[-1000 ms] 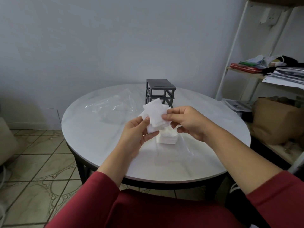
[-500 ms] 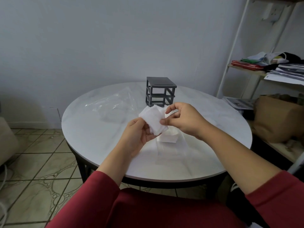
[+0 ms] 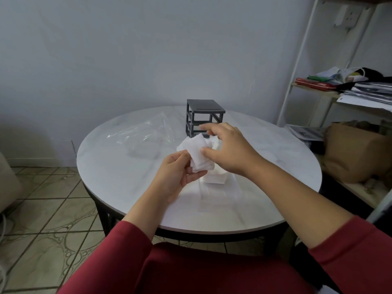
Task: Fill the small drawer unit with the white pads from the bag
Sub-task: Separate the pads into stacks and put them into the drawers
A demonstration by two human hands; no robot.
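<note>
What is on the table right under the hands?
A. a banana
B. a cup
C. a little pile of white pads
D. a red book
C: a little pile of white pads lies on the table just below the left hand and right hand, which hold more pads above it.

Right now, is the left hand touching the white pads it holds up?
Touching. The head view shows the left hand with its fingers closed on the lower edge of the white pads, no gap visible.
</note>
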